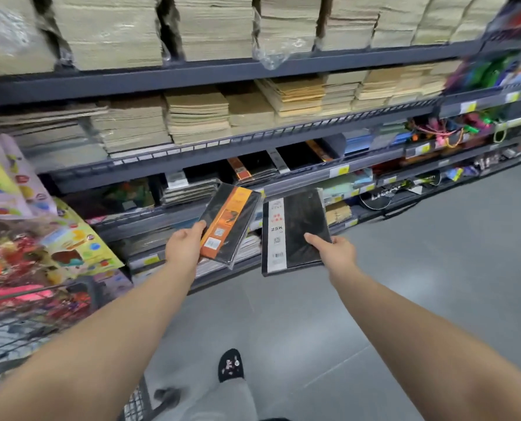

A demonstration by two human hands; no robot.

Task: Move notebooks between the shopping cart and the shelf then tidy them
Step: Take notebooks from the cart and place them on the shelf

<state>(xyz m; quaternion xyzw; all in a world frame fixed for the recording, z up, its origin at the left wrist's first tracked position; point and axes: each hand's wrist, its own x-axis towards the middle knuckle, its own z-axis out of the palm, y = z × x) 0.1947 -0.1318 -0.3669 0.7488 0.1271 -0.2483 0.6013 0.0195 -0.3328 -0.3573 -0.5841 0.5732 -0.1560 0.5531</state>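
Left hand (184,247): grip closed on the orange-band notebook (230,223) — thumb on top of its near left edge, fingers hidden beneath.
Orange-band notebook: black cover in clear wrap, an orange strip along its left side; held in the air, tilted with its far end toward 1 o'clock, in front of the lower shelves.
Right hand (335,250): grip closed on the white-band notebook (295,232) — thumb pressed on the cover near its near right corner, fingers underneath and out of sight.
White-band notebook: black cover with a white label strip on its left side marked "25K"; held nearly flat, long side pointing to 12 o'clock, just beside the orange-band notebook at its 3 o'clock, the two apart.
Shelf (283,174): dark metal rack across the view from 9 to 2 o'clock; upper tiers carry tall piles of tan paper pads, the tier above the hands holds black notebooks with orange or white bands lying flat.
Price tags (339,170): yellow and white, along the shelf edges.
Cart (40,302): wire basket at 8 o'clock, full of bright packaged goods; what they are is too blurred to tell.
Floor (435,284): grey tiles, to the right and below the arms.
Foot (231,364): one dark slipper at 6 o'clock, on the floor.
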